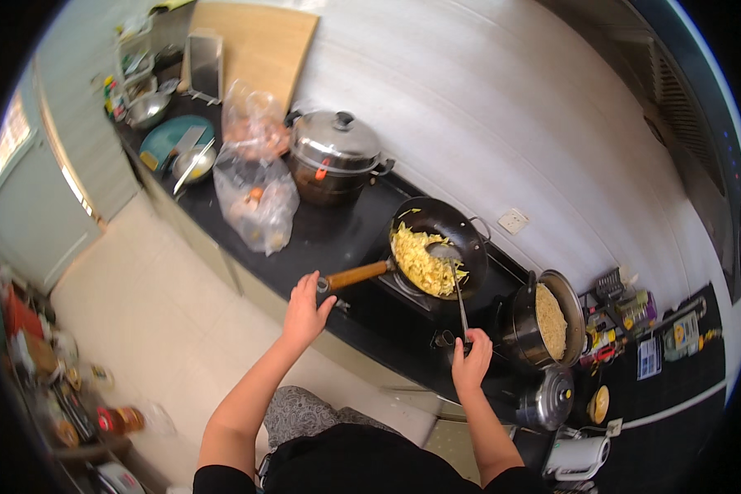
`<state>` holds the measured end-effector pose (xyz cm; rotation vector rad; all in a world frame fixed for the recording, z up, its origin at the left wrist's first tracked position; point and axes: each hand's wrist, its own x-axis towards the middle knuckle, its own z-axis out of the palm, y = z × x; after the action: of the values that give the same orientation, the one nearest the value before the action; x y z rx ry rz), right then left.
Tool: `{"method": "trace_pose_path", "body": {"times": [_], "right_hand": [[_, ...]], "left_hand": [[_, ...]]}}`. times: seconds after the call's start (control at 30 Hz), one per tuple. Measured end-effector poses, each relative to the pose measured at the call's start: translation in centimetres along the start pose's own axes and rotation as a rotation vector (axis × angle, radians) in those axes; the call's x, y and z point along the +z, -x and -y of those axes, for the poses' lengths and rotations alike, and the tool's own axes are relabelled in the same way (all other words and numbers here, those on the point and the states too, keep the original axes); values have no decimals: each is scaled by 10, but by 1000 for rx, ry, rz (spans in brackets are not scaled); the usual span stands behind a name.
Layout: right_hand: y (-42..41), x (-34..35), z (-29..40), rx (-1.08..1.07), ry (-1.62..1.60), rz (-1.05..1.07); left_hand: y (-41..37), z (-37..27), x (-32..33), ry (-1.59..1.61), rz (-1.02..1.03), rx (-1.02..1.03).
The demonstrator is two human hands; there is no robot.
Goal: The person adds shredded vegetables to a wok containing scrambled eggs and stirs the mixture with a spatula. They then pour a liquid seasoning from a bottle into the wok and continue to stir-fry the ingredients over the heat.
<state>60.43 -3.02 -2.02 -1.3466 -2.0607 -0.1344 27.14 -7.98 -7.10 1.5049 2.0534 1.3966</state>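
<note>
A dark wok with a wooden handle sits on the stove, holding chopped yellow-and-white food, perhaps egg and cabbage. My left hand is at the handle's end, thumb and fingers spread on either side of it; whether it touches is unclear. My right hand grips the long metal handle of a ladle. The ladle's bowl rests in the food on the wok's right side. Close by on the right stands a deep steel pot with a strainer-like insert of pale noodles.
Left of the wok stand a lidded steamer pot and plastic bags of food. Further left lie a teal board with a cleaver and a bowl with chopsticks. A lidded pot and a white kettle are at right.
</note>
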Motion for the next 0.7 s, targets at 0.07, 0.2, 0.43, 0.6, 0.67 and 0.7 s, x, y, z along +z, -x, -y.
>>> {"method": "trace_pose_path", "body": {"times": [0.07, 0.2, 0.43, 0.6, 0.67, 0.7], "right_hand": [[24, -7, 1, -139, -88, 41], [68, -4, -5, -181, -211, 221], [98, 40, -83, 146, -108, 205], [85, 69, -119, 86, 29, 174], [79, 82, -123, 82, 111, 154], [76, 88, -126, 103, 149, 155]], "left_hand": [[24, -4, -9, -52, -50, -47], [75, -2, -23, -87, -91, -139], [144, 11, -37, -194, -102, -164], [185, 18, -35, -193, -105, -216], [196, 24, -30, -192, -116, -203], [199, 26, -27, -189, -126, -197]]}}
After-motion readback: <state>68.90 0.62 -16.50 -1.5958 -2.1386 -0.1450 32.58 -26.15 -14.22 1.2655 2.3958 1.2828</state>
